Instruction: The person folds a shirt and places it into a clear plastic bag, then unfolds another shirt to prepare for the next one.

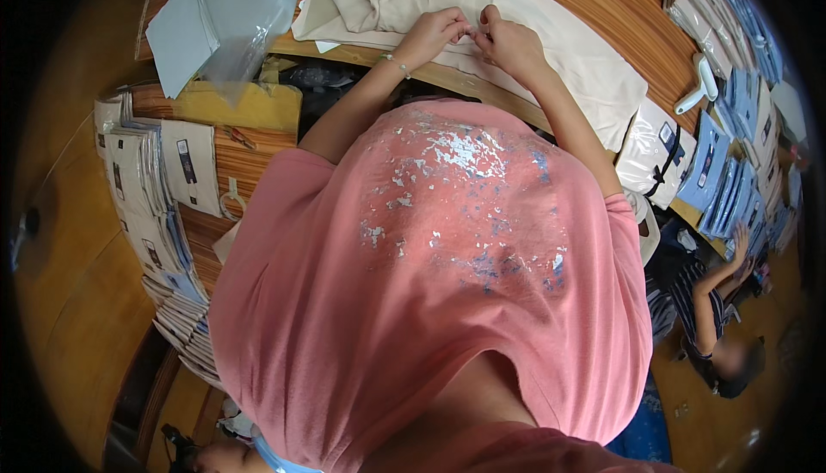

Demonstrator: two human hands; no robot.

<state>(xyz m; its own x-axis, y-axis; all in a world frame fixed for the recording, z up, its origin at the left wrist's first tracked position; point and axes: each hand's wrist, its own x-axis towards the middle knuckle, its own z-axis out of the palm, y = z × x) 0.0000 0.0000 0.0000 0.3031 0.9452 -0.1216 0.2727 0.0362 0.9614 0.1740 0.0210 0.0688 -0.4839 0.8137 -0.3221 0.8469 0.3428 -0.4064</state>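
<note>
A cream cloth garment lies spread over the table's near side, bunched at its left end. My left hand and my right hand meet above its near edge, fingertips almost touching. Both hands are closed in a pinch. Whatever sits between the fingertips is too small to make out; it may be a bit of the cloth or a thread. A beaded bracelet circles my left wrist.
Clear plastic bags and pale sheets lie at the left. To the right are a lint roller, a packed garment with black ribbon and stacks of packed blue garments. Another person works at far right.
</note>
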